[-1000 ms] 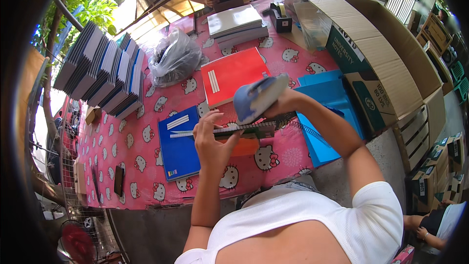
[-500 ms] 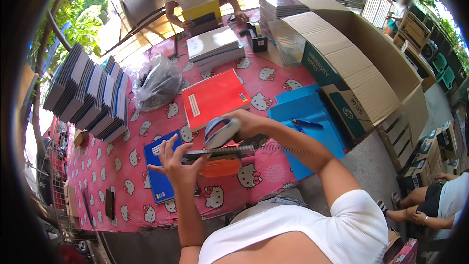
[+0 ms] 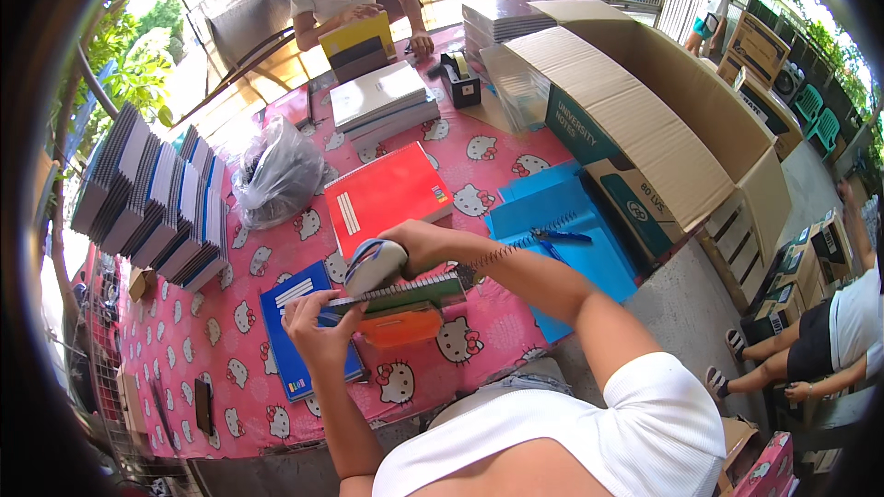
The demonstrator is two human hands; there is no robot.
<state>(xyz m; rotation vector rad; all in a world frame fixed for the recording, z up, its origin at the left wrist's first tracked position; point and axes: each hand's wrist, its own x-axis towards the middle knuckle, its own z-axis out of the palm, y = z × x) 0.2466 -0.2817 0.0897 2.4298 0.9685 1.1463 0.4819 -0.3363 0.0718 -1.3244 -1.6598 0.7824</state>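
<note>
My left hand (image 3: pixel 318 336) pinches one end of a dark green notebook (image 3: pixel 428 296), which stands on edge with its punched spine up. A black spiral coil (image 3: pixel 534 232) runs along that spine and sticks out well past its right end, over my right forearm. My right hand (image 3: pixel 416 247) grips a rounded grey-and-blue handheld tool (image 3: pixel 376 269) whose lower end is at the spine; whether it touches the coil I cannot tell. Below the notebook shows an orange object (image 3: pixel 403 328) of unclear kind. A blue notebook (image 3: pixel 287 336) lies beside my left hand, and a red notebook (image 3: pixel 391 198) lies beyond.
Stacked spiral notebooks (image 3: pixel 152 193) stand at the left, near a clear plastic bag (image 3: pixel 276 175). Blue sheets (image 3: pixel 571 248) with a blue-handled tool (image 3: pixel 564 236) lie at right, beside a large cardboard box (image 3: pixel 635 101). Opposite, a person handles a yellow-covered notebook (image 3: pixel 361 41) behind white stacks (image 3: pixel 382 97).
My right hand and the tool have shifted left along the spine. My left fingers, spread before, have closed in on the notebook's end. The view has also moved slightly.
</note>
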